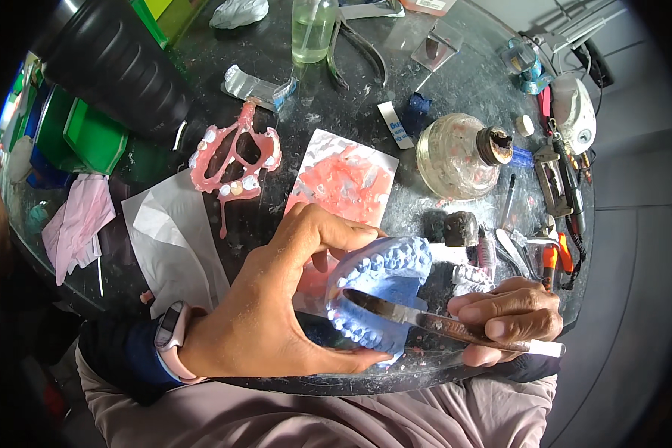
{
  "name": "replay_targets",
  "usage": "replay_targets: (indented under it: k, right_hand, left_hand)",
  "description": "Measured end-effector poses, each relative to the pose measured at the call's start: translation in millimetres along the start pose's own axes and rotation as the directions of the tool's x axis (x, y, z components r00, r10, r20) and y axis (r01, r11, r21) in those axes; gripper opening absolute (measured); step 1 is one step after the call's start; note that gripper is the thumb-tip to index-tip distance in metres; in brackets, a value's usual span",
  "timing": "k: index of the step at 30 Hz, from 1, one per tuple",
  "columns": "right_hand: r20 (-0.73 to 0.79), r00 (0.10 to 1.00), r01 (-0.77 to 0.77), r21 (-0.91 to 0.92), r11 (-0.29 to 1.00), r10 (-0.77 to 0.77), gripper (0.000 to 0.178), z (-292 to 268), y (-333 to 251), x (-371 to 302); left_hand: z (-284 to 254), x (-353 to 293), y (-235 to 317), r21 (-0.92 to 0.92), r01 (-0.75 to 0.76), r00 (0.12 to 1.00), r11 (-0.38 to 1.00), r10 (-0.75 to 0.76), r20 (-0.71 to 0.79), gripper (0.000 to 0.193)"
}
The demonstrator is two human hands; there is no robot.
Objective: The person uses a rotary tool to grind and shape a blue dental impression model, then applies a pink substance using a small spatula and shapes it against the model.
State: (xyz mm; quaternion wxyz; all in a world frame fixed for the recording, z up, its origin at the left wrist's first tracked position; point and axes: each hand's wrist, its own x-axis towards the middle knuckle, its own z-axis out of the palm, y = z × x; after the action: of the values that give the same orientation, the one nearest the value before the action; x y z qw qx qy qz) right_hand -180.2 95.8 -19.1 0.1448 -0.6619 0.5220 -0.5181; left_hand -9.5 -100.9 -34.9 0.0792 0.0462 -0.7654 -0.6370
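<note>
My left hand point(254, 317) is wrapped round a blue dental cast point(399, 287), thumb and fingers on its opposite sides. The cast is tilted so its arch of teeth faces up toward me. In my right hand point(515, 321) is a wax knife point(444, 326) with a brownish handle and a pale end. Its dark, rounded blade lies over the inside of the arch, near the front teeth; whether it touches the surface I cannot tell. Under and behind the cast lies a white card point(388, 168) smeared with pink wax point(340, 183).
A pink wax framework with teeth point(198, 160) and white paper point(175, 231) lie at the left, near a black tumbler point(112, 71). Behind my right hand stand a round glass burner point(452, 160) and several small tools. Pliers point(378, 60) and a bottle of greenish liquid point(311, 33) are farther back.
</note>
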Motion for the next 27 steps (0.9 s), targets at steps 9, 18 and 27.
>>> replay_targets:
  k: [9,18,27]
  right_hand:
    - [0.001,0.997,0.080,0.076,0.994,-0.081,0.040,7,4,-1]
    - [0.012,0.990,0.140,0.100,0.985,-0.142,0.035,11,6,2]
    - [0.022,0.990,0.142,0.016,0.990,-0.142,0.034,10,4,3]
  left_hand:
    - [1,1,-1,-0.034,-0.027,1.000,0.999,0.027,0.002,0.080]
    - [2,0,-1,-0.065,0.011,1.000,0.998,-0.011,0.003,0.080]
    - [1,0,-2,-0.010,-0.033,0.999,0.999,0.033,-0.014,0.081]
